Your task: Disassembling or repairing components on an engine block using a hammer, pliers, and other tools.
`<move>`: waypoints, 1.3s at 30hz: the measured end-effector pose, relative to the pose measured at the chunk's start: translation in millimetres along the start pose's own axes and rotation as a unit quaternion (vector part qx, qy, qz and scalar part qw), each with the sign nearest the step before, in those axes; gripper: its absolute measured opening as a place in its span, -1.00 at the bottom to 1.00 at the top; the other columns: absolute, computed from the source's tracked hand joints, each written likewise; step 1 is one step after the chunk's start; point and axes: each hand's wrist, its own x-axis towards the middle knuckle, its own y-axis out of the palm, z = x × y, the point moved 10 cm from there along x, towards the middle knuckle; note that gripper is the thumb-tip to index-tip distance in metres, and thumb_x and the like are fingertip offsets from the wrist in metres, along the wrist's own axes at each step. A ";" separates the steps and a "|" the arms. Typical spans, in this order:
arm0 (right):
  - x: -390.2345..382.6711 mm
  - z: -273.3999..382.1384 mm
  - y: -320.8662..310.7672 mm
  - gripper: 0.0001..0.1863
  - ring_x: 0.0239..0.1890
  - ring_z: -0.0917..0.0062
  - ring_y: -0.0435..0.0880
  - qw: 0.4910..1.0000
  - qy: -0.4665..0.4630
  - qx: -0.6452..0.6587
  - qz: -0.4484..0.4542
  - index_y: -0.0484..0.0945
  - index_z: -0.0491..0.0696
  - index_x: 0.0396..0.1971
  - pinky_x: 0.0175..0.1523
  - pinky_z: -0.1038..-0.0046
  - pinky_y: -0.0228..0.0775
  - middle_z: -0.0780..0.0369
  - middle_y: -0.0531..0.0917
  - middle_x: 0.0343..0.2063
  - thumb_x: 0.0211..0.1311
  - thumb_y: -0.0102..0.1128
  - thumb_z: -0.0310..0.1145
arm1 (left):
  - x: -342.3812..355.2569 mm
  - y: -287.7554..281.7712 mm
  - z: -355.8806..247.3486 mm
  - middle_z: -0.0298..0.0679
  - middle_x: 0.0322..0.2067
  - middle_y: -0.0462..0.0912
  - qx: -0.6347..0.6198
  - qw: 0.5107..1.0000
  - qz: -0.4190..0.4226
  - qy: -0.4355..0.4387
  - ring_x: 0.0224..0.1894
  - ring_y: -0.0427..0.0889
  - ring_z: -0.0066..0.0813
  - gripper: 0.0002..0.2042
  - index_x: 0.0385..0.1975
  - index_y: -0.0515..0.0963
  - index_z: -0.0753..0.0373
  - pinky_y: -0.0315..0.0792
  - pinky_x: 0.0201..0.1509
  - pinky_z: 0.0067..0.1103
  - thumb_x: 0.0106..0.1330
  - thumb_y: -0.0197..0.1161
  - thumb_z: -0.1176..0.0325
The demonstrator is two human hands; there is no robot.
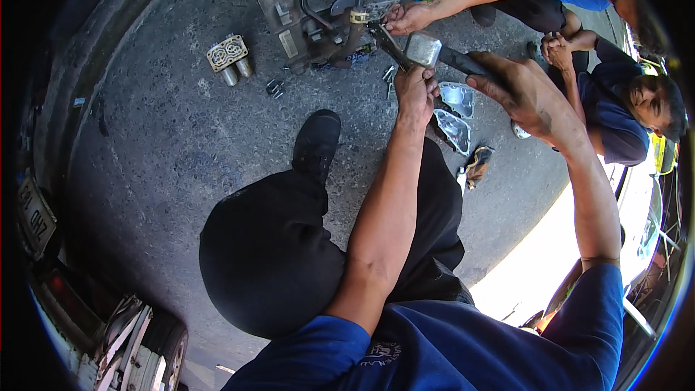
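- The right hand (532, 94) is wrapping firmly around the handle of a hammer (423, 49).
- The left hand (416, 94) is gripping a dark bar (389, 45), fingers curled; the hammer's head is overlapping the bar, contact unclear.
- The bar is slanting toward a grimy metal housing (282, 0).
- A co-worker's hand (407, 19) is reaching beside the bar's far end.
- Two silver covers (453, 130) and some bolts (275, 88) are lying on the floor (181, 130).

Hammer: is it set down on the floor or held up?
Held up: your right hand grips the hammer by its dark handle, and its metal head shows close to your left hand.
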 end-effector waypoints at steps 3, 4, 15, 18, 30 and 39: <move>11.3 3.6 0.3 -0.57 -0.35 0.08 0.62 0.999 -0.030 -0.026 -0.014 0.50 -0.18 -0.09 -0.25 0.23 0.39 -0.07 0.60 -0.49 0.27 0.05 -0.10 | 4.4 -12.1 7.3 -0.47 -0.64 0.30 -0.072 0.991 -0.094 -0.054 -0.67 0.27 -0.76 -0.92 -0.45 0.33 0.14 0.14 -0.66 -0.74 0.26 0.01 0.51; 14.8 3.8 0.8 -0.57 -0.35 0.08 0.62 0.998 -0.041 -0.042 -0.018 0.50 -0.18 -0.09 -0.25 0.22 0.39 -0.07 0.60 -0.49 0.27 0.05 -0.10 | 11.0 -3.7 -2.4 -0.47 -0.64 0.30 -0.078 0.995 -0.065 -0.022 -0.67 0.27 -0.76 -0.92 -0.45 0.33 0.14 0.14 -0.66 -0.74 0.26 0.01 0.51; -16.4 -46.9 -13.2 -0.47 -0.35 0.16 0.66 0.990 0.098 0.057 -0.085 0.47 -0.22 -0.02 -0.21 0.32 0.41 -0.09 0.61 -0.44 0.28 0.02 -0.03 | 10.2 -12.0 -6.3 -0.44 -0.68 0.31 -0.009 0.994 -0.103 0.044 -0.70 0.31 -0.66 -0.92 -0.50 0.36 0.17 0.20 -0.68 -0.69 0.15 0.13 0.47; -31.5 -47.2 -9.6 -0.49 -0.33 0.17 0.66 0.989 0.111 0.064 -0.069 0.45 -0.19 0.01 -0.20 0.30 0.40 -0.07 0.62 -0.42 0.29 0.02 -0.06 | 20.9 -4.6 3.4 -0.44 -0.69 0.31 -0.044 0.993 -0.105 -0.006 -0.73 0.28 -0.66 -0.91 -0.53 0.37 0.17 0.16 -0.71 -0.71 0.15 0.13 0.49; 76.6 45.9 70.3 -0.65 -0.33 0.23 0.67 0.952 -0.193 -0.219 0.092 0.51 0.01 -0.04 -0.25 0.28 0.51 0.08 0.63 -0.48 0.15 0.13 -0.30 | 12.7 20.8 -9.3 -0.42 -0.45 0.47 -0.212 0.971 0.027 0.108 -0.58 0.46 -0.69 -0.87 -0.31 0.36 0.08 0.24 -0.72 -0.74 0.32 0.11 0.21; 107.9 52.4 98.0 -0.80 -0.37 0.26 0.69 0.885 -0.327 -0.323 0.078 0.65 -0.04 -0.34 -0.32 0.30 0.51 0.09 0.67 -0.47 0.01 0.15 -0.36 | 6.6 -6.5 -12.7 -0.45 -0.67 0.34 -0.014 0.995 -0.033 0.088 -0.79 0.22 -0.71 -0.85 -0.38 0.34 0.12 0.10 -0.77 -0.74 0.35 0.05 0.22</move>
